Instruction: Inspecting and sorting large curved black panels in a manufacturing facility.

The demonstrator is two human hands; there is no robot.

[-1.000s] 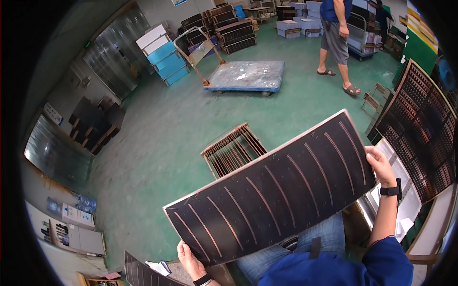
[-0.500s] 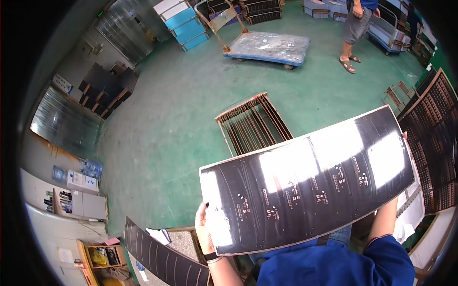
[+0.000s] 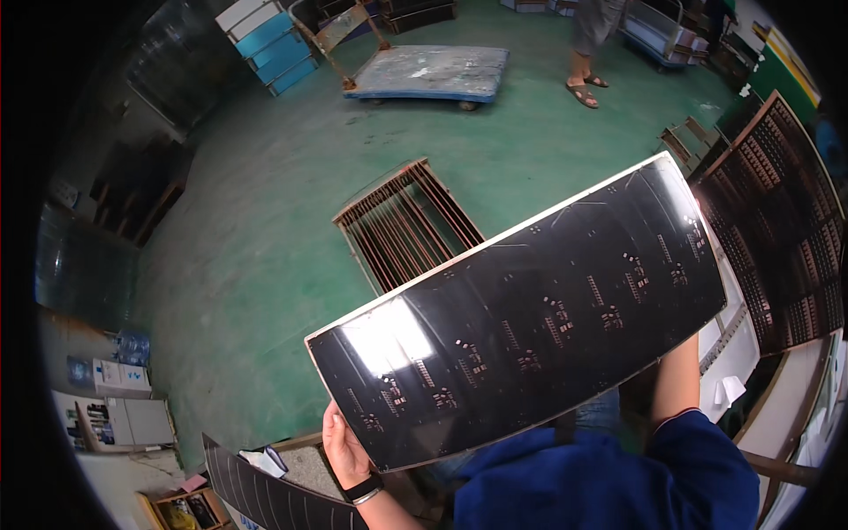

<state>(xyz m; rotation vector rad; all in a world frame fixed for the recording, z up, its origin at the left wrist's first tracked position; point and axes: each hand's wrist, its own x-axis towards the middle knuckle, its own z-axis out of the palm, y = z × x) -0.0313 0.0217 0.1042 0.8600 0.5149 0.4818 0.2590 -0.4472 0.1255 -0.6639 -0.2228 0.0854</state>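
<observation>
A large glossy black circuit board panel (image 3: 530, 327) with pale edges and rows of small copper-coloured marks is held up before my body, tilted with its right end higher. My left hand (image 3: 344, 449) grips its lower left corner, thumb along the edge and the other fingers partly behind. My right forearm (image 3: 677, 380) passes behind the panel toward its right end. The panel covers nearly all of my right hand; only a sliver shows at the right edge. Window light reflects on the panel's left part.
A rack with rusty-brown slats (image 3: 411, 221) stands on the green floor beyond the panel. Farther off are a flat trolley (image 3: 428, 71) and a person's legs (image 3: 587, 53). Another patterned panel (image 3: 777, 238) leans at right. A curved dark sheet (image 3: 274, 490) lies at lower left.
The panel and both hands have moved left in view, and the panel is tilted more steeply. Its bright reflections have shrunk to the left part. The whole room has shifted left.
</observation>
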